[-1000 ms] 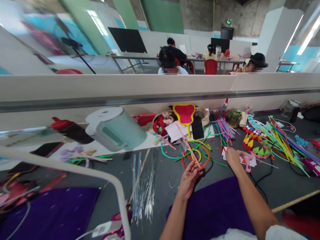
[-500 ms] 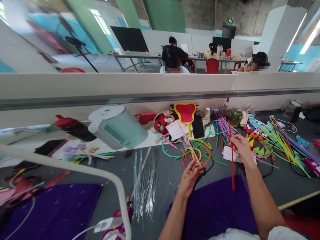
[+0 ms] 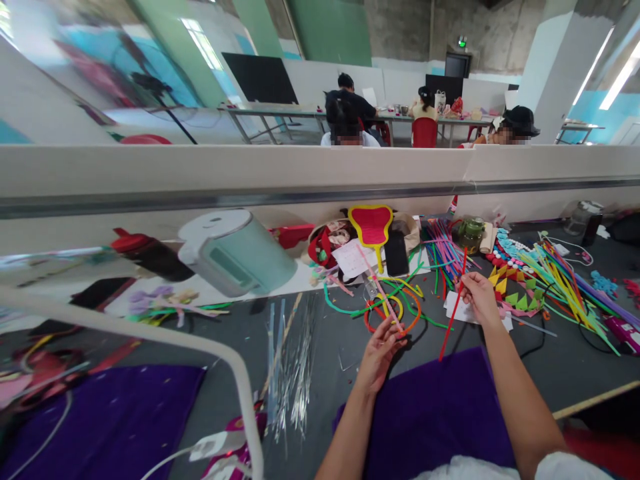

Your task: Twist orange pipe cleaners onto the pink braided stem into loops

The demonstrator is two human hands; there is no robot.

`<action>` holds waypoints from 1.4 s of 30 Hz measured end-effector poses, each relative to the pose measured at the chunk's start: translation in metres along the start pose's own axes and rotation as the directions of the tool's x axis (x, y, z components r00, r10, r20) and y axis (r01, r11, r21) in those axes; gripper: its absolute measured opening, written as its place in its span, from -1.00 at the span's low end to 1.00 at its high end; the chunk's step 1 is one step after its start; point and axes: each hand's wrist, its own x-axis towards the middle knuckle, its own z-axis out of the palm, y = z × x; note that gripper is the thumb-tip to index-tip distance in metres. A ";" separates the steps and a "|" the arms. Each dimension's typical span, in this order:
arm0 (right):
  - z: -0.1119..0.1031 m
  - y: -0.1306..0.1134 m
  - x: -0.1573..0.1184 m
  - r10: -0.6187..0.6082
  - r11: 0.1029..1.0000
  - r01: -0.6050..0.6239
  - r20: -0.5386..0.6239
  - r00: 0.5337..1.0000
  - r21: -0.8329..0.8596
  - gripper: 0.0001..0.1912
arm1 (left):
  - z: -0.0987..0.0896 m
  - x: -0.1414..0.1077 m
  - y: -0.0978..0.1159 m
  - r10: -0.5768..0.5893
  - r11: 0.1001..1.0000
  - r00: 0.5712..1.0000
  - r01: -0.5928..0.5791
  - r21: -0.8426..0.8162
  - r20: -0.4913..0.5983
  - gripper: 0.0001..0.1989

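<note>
My right hand (image 3: 477, 297) pinches a red pipe cleaner (image 3: 453, 320) near its upper part; the stem slants down to the left over a purple cloth (image 3: 435, 413). In my left hand (image 3: 381, 350) is a pale pink pipe cleaner (image 3: 379, 285), which points up and away. Just beyond my left fingers lie looped orange, yellow and green pipe cleaners (image 3: 417, 313). White paper (image 3: 457, 310) lies beneath and left of my right hand.
A pale green kettle (image 3: 245, 253), a dark bottle with a red lid (image 3: 150, 255) and a phone (image 3: 396, 253) stand or lie farther back. Silvery wires (image 3: 300, 373) lie to the left. Bundled coloured stems (image 3: 575, 280) are on the right. A white curved bar (image 3: 230, 357) crosses the left foreground.
The red pipe cleaner has swung from nearly upright to a slant, its lower end moving left and up. My left hand has hardly moved.
</note>
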 end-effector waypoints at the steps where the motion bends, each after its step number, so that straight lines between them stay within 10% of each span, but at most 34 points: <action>1: 0.001 0.003 0.006 -0.010 1.000 0.010 -0.009 1.000 -0.021 -0.72 | 0.000 0.000 0.000 -0.003 1.000 1.000 0.003 0.000 -0.003 -0.51; 18: 0.023 0.001 0.179 -0.179 0.822 0.136 -0.025 0.984 -0.553 -0.76 | -0.003 -0.002 -0.001 -0.002 1.000 1.000 0.003 0.020 -0.029 -0.46; 29: -0.048 0.014 0.166 0.018 0.530 0.038 0.057 0.998 -0.847 -0.66 | 0.000 -0.003 0.004 -0.052 0.998 0.997 0.054 0.035 -0.054 -0.49; 42: 0.031 0.052 0.105 0.028 0.193 0.285 0.296 0.955 -0.939 -0.76 | -0.001 -0.002 0.006 -0.063 0.997 0.995 0.066 0.043 -0.081 -0.50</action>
